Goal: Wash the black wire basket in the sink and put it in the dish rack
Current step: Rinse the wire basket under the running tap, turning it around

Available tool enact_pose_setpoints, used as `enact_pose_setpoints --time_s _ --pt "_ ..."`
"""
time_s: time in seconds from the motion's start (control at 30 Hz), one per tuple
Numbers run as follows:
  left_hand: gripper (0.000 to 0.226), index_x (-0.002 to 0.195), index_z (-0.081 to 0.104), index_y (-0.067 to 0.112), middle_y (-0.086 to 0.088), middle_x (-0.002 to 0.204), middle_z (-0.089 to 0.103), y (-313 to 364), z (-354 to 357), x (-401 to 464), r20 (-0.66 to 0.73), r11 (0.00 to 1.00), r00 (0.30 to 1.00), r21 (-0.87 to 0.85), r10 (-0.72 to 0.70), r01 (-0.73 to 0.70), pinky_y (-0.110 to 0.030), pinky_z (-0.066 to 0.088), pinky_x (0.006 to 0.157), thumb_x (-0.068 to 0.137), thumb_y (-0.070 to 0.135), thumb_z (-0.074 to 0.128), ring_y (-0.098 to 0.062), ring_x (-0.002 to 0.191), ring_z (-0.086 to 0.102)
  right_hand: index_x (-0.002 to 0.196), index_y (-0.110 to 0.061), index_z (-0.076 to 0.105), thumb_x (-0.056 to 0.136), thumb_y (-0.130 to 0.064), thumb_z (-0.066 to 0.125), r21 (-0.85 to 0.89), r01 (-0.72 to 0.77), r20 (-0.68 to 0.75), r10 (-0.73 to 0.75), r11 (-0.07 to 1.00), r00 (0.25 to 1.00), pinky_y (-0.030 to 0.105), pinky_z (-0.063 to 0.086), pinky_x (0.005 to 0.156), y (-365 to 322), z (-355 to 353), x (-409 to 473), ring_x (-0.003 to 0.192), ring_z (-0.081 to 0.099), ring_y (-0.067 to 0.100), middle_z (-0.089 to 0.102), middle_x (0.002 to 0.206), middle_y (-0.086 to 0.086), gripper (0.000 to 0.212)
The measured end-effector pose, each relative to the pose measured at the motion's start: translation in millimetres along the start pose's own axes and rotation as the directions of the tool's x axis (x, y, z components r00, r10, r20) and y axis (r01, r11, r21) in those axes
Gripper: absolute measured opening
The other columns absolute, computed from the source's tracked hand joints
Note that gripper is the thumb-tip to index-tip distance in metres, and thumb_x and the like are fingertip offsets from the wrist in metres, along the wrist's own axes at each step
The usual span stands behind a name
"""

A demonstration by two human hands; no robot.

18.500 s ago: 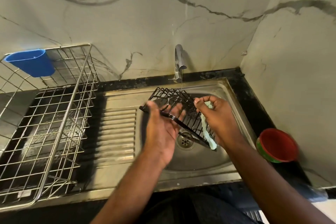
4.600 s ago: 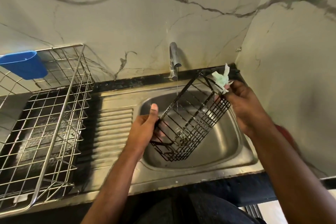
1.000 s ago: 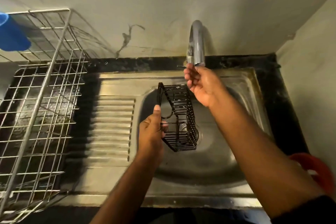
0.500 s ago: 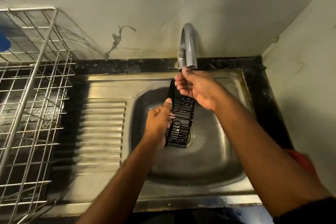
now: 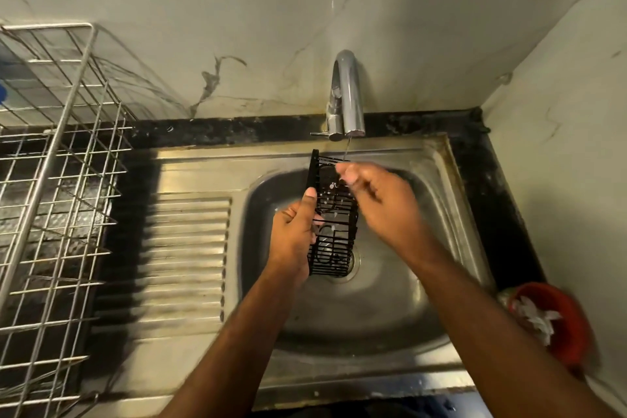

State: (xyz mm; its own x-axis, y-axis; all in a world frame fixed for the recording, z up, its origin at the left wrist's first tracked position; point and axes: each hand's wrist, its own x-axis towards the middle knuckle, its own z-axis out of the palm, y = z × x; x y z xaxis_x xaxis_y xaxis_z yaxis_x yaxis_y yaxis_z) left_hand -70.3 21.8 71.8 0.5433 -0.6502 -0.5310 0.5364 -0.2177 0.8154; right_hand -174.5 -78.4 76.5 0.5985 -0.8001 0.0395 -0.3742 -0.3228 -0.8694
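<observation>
One basket [image 5: 334,231], left hand [image 5: 293,234] gripping; right hand [image 5: 376,197] unclear (blurred).

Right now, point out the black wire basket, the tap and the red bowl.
black wire basket [image 5: 334,241]: head view, on its lower wire grid.
tap [image 5: 349,88]: head view, on the curved spout.
red bowl [image 5: 573,326]: head view, on its right inner wall.

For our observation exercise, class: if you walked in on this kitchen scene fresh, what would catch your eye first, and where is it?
First, the black wire basket held upright over the middle of the steel sink, the left hand gripping its side and the blurred right hand at its top. A thin stream falls from the tap above. The dish rack stands at left.
</observation>
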Motion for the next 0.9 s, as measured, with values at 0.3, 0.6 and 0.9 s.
enact_pose_setpoints --time_s 0.3,0.6,0.9 --pt "0.044 0.064 0.051 0.010 0.004 0.041 0.056 5.7 -1.5 -14.5 0.010 0.998 0.998 -0.005 0.055 -0.055 -0.014 0.043 0.039 0.107 0.019 0.049 -0.001 0.035 0.052 0.095 -0.009 0.069 0.106 -0.022 0.047 0.683 -0.370 0.174 0.352 0.630 0.920 0.025 0.054 0.066 -18.5 13.7 52.9 0.072 0.066 0.013 0.072 0.083 0.006 0.028" --pt "0.053 0.054 0.054 0.016 0.003 0.044 0.057 -9.0 -14.9 -10.2 0.045 0.991 0.990 -0.010 0.132 -0.131 -0.015 0.044 0.042 0.106 0.018 0.048 -0.002 0.038 0.053 0.064 -0.021 0.049 0.102 -0.025 0.043 0.821 -0.516 0.405 0.388 0.244 0.828 0.021 0.019 0.040 -19.3 20.9 87.7 0.040 0.027 0.006 0.039 0.049 -0.007 0.038" --pt "0.055 0.049 0.051 0.019 0.005 0.043 0.053 -17.4 -13.4 3.8 0.031 0.995 0.995 0.041 0.090 -0.092 -0.013 0.043 0.042 0.103 0.023 0.056 -0.003 0.038 0.050 0.088 -0.010 0.065 0.105 -0.011 0.044 0.499 -0.383 0.097 0.389 0.777 0.916 0.020 0.048 0.056 -26.1 5.1 61.5 0.061 0.058 0.009 0.066 0.074 0.003 0.027"
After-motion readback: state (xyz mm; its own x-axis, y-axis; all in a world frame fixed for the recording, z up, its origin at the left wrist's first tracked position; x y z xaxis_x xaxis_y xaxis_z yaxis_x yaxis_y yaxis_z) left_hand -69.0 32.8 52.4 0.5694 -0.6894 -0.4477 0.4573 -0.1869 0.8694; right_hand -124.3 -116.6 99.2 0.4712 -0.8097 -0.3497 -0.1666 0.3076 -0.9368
